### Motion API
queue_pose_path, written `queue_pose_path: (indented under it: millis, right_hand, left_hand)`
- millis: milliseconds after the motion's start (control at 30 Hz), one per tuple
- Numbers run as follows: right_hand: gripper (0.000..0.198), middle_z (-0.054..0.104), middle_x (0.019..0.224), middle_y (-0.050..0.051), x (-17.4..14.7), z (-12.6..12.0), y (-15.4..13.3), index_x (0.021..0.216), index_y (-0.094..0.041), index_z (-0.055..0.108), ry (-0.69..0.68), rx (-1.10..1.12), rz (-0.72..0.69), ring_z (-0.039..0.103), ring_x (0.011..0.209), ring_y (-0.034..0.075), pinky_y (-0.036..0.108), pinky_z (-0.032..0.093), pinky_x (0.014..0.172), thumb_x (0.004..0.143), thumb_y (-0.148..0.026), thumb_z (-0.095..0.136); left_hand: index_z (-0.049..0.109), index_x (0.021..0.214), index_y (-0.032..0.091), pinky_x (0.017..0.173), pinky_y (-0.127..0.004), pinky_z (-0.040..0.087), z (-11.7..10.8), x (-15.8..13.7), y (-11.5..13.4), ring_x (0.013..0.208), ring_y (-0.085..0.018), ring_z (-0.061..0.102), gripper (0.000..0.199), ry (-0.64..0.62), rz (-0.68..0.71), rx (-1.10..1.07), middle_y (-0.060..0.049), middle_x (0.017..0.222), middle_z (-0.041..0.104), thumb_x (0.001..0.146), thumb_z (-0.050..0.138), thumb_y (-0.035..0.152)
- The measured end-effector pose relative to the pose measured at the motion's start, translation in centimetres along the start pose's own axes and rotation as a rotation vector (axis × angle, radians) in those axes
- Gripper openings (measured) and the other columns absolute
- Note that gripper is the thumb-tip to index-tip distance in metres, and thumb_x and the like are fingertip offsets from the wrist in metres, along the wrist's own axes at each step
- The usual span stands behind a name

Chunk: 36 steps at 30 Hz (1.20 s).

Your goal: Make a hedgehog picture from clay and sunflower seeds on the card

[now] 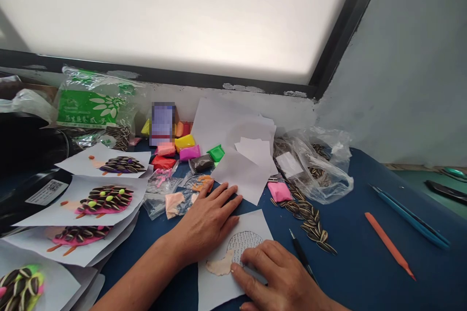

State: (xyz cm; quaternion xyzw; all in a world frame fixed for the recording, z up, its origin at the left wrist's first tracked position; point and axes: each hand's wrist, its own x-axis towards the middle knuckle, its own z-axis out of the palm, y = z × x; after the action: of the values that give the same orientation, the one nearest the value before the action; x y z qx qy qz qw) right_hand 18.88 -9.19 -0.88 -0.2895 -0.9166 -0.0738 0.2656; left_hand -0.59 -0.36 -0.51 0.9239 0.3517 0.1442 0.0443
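A white sheet of paper point(215, 291) lies on the blue tabletop, with a rounded body drawn on it and filled with small marks. Flattened pale peach clay point(219, 266) covers the shape's lower left. My left hand point(206, 221) rests palm down over the sheet's upper left edge, fingers stretched forward, holding nothing. My right hand point(279, 272) bends over the drawing, a fingertip touching the right edge of the clay. Its fingers are apart, and nothing shows between them; the thumb is partly hidden. A black pen point(302, 255) lies just beyond this hand.
Sunflower seeds point(310, 218) lie to the right, near a clear bag point(317, 165). Farther right are an orange tool point(388, 245) and blue tweezers point(410, 216). Coloured clay packets point(189, 152) sit at the back. Finished hedgehog pictures point(105, 199) are stacked left. A wall closes the back.
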Motion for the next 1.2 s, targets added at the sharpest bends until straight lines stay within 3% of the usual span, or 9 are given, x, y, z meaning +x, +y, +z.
queue_pose_path:
  millis: [467,800,1200]
  right_hand:
    - [0.043,0.063,0.088,0.008,-0.05,0.00,-0.27,0.110,-0.021,0.063,0.011,-0.036,-0.002,0.053,0.071,0.020,0.034,0.045,0.067,0.104,-0.040,0.025]
    - [0.020,0.060,0.088,0.004,0.12,-0.01,-0.08,0.105,-0.026,0.061,0.001,-0.009,0.060,0.049,0.070,0.018,0.031,0.040,0.065,0.090,-0.039,0.057]
    - [0.021,0.061,0.089,0.004,-0.26,-0.09,0.29,0.106,-0.022,0.061,-0.007,0.008,0.030,0.050,0.071,0.018,0.032,0.039,0.068,0.095,-0.035,0.049]
  left_hand:
    - [0.048,0.138,0.021,0.113,-0.059,0.023,0.13,-0.04,-0.10,0.138,-0.031,0.038,0.041,0.005,0.003,0.001,-0.010,0.148,0.047,0.099,0.042,0.035]
    - [0.049,0.137,0.021,0.113,-0.058,0.024,0.19,-0.11,-0.03,0.137,-0.030,0.040,0.040,0.033,0.010,0.002,-0.010,0.146,0.048,0.100,0.041,0.035]
    - [0.049,0.137,0.021,0.114,-0.059,0.024,0.16,-0.13,-0.07,0.137,-0.030,0.040,0.041,0.047,0.011,-0.005,-0.010,0.146,0.048,0.100,0.041,0.035]
